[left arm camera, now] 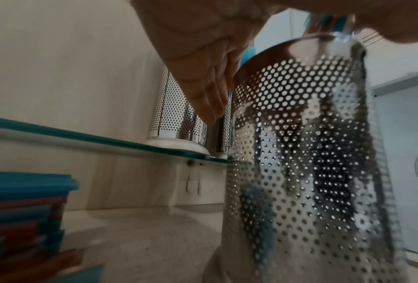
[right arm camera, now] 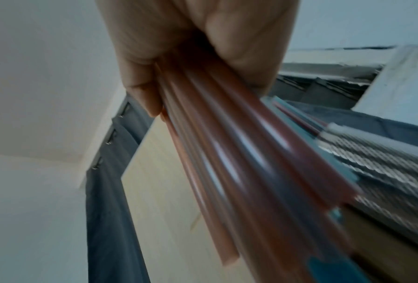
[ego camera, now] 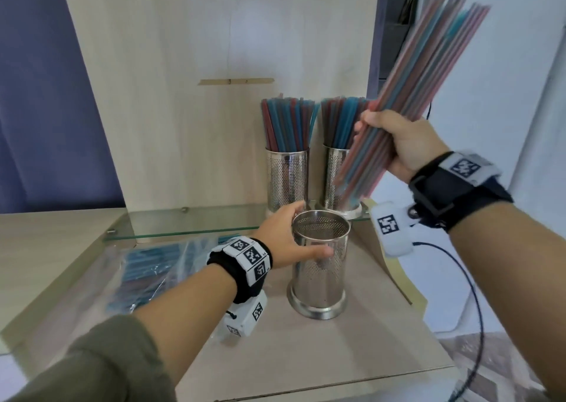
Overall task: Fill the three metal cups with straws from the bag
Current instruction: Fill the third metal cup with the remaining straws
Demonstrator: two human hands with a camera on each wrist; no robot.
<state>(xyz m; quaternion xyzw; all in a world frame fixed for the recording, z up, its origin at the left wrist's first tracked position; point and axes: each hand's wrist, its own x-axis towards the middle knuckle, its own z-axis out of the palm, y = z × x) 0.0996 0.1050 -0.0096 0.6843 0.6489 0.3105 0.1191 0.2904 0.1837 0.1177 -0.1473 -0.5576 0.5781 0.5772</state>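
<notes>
While the left hand (ego camera: pixel 288 242) wraps thumb and fingers round the empty cup (ego camera: pixel 320 266) at lower centre, the right hand (ego camera: pixel 398 144) clenches a straw bundle (ego camera: pixel 428 76) tilted at upper right. Bag (ego camera: pixel 153 266) lies lower left; two full cups (ego camera: pixel 288 181) stand centre, behind. Risk, I judge: splayed lower ends catch the rim, spilling straws or tipping the cup.
</notes>
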